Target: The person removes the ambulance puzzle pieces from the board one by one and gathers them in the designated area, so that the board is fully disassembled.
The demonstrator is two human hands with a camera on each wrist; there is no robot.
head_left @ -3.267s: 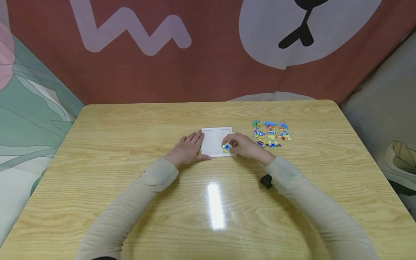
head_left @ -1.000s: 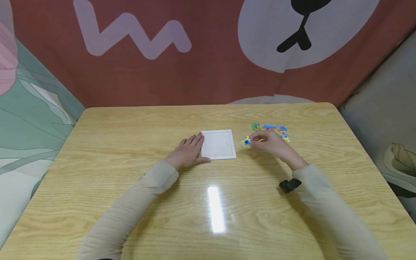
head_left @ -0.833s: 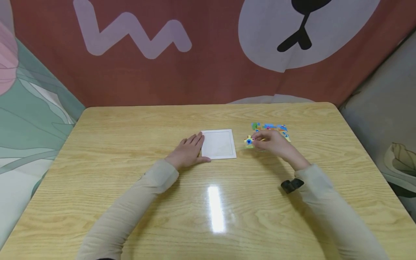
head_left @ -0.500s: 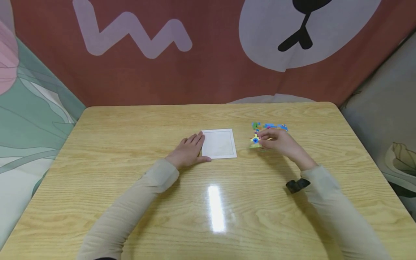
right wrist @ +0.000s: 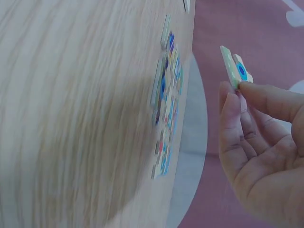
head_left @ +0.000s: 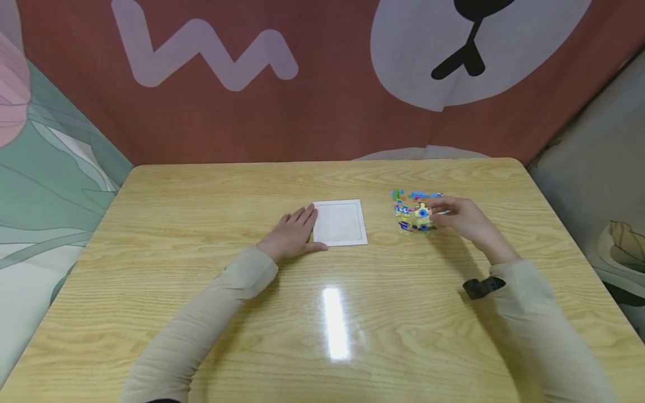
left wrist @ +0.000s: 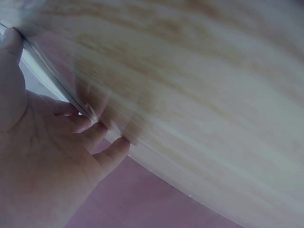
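Note:
A jigsaw piece (right wrist: 229, 65) with a blue ring and a pale green edge is pinched between the thumb and fingertips of my right hand (head_left: 463, 221). In the right wrist view it is held up clear of the table, and in the head view it overlaps the loose jigsaw pieces (head_left: 403, 225). My left hand (head_left: 287, 238) lies with spread fingers along the left edge of a white puzzle tray (head_left: 363, 226), its thumb near the front corner. The left wrist view shows those fingertips right at the tray's side (left wrist: 52, 78). Part of the loose pieces is hidden behind my right fingers.
The wooden table (head_left: 221, 330) runs back to a red-brown curtain (head_left: 322, 129) with printed shapes. A black wrist camera (head_left: 482, 287) juts from my right cuff. Loose pieces lie in rough rows right of the tray.
My right hand has carried the jigsaw piece from over the tray's lower right corner rightward, to over the loose pieces. The tray now shows bare. My left hand has stayed in place.

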